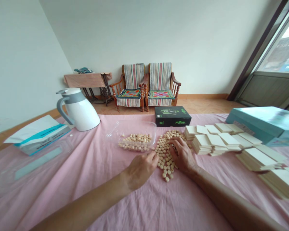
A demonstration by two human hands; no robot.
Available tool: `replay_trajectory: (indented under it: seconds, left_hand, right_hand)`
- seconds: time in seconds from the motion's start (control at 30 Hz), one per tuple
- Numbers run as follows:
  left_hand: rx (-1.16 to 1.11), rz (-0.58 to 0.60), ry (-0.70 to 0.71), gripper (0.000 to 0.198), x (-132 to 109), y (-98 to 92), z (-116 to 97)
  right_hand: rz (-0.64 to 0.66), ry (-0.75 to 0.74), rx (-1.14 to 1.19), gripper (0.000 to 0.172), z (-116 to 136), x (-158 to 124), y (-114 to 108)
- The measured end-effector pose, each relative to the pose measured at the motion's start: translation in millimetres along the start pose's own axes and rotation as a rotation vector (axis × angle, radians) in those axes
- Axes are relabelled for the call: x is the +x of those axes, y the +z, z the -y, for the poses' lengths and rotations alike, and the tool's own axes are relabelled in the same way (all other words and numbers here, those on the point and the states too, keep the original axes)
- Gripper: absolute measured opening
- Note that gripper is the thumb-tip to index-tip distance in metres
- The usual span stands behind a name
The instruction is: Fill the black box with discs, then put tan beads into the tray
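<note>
Pink creased cloth (139, 208) under everything at the near end. Left hand (142, 168) just beside the left edge of the loose pile: fingers curled in, pressed together at the tips. Can't tell if a piece sits between them. Right hand (181, 154) is palm-down on the pile's right side: fingers bent and spread, thumb parted from the index finger. Any piece under it is hidden.

The pile is small, round, pale wooden pieces (163, 152), spread directly on the cloth between the hands and past them, a few strays at its near tip. More pale pieces (137, 140) sit in a clear plastic tray (112, 137), left of the pile.

My read: step in hand is picking through the loose pieces, partway, since they lie both in and out of the tray. Next move calls for fingertip work: a light pinch on individual pieces, without scattering neighbours. If the left hand heads trayward, it needs to clear the near rim.

Stacked cream rectangular wooden tiles (214, 140) stand right of the pile. Beyond: black box with green print (172, 117), then two wooden armchairs with striped covers (160, 75) by the wall.
</note>
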State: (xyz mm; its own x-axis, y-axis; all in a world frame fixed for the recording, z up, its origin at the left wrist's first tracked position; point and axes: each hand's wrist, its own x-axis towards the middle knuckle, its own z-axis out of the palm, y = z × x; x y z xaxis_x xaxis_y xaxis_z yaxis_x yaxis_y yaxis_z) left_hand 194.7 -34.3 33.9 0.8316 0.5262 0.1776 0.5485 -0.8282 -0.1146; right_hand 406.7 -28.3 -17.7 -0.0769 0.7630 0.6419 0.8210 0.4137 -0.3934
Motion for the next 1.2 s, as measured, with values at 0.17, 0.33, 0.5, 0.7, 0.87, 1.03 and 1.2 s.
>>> replay_trajectory:
  seconds: [0.17, 0.33, 0.5, 0.7, 0.87, 1.03, 1.2]
  left_hand:
    - [-0.078, 0.064, -0.111, 0.02, 12.2, 23.4, 4.5]
    - [-0.103, 0.026, -0.093, 0.016, 8.4, 19.3, 5.2]
    - [-0.032, -0.11, -0.046, 0.016, -4.2, -7.1, 9.2]
    - [0.122, -0.497, -0.197, 0.022, -8.7, -39.1, 45.7]
    - [0.063, -0.533, -0.072, 0.025, -6.7, -37.4, 37.0]
    - [0.043, -0.032, 0.064, 0.024, 7.1, -6.8, 7.0]
    - [0.144, 0.131, -0.065, 0.029, 27.4, 18.1, 9.3]
  right_hand:
    - [0.004, -0.01, 0.022, 0.018, -1.8, -0.6, 1.1]
    - [0.014, -0.009, 0.029, 0.017, -1.7, -0.3, 1.5]
    - [0.019, -0.009, 0.019, 0.016, -1.7, -0.1, 1.5]
    - [0.028, -0.007, 0.006, 0.016, -1.3, 0.9, -0.1]
    - [0.024, -0.01, 0.0, 0.016, 0.2, 1.0, -0.3]
    - [0.027, -0.012, -0.002, 0.016, -2.3, -0.2, 2.0]
    - [0.02, -0.028, -0.005, 0.016, -3.9, -0.4, 3.0]
